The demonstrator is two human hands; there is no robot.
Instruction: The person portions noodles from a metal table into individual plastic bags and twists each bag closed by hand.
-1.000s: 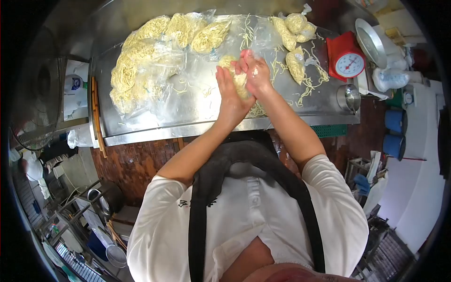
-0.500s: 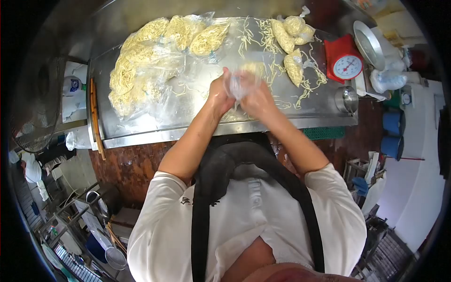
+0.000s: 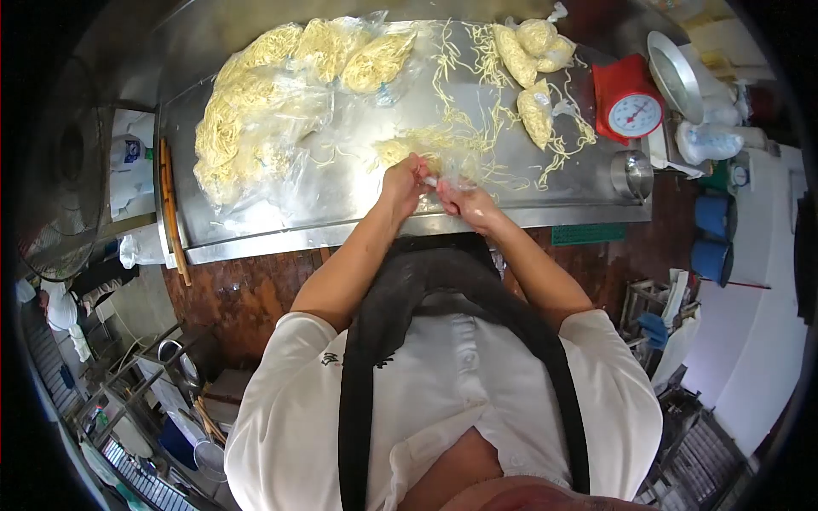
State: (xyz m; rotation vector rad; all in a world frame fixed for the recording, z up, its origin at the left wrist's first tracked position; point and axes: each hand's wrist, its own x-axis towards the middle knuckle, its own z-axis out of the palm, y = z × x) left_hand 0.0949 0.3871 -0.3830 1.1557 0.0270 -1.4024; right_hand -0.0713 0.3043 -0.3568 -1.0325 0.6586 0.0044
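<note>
Near the front edge of the metal table [image 3: 341, 200], my left hand [image 3: 406, 183] and my right hand [image 3: 467, 204] are close together, fingers closed on the twisted neck of a clear plastic bag [image 3: 460, 173]. Pale noodles show just beyond the fingers, but which are inside the bag is hard to tell. Loose noodles [image 3: 490, 128] lie scattered behind and to the right of my hands. Large bags of noodles [image 3: 247, 111] cover the table's left side. Smaller filled bags [image 3: 535, 115] rest at the back right.
A red scale [image 3: 632, 111] with a round metal pan [image 3: 675, 75] is at the right. A metal cup [image 3: 632, 175] stands near the right front corner. Wooden sticks [image 3: 171, 209] lie along the left edge. A green crate [image 3: 588, 234] shows below the table edge.
Both hands, earlier pressed round the noodle bundle farther back, have come nearer the front edge and now grip the bag's neck. More loose noodles are visible behind them.
</note>
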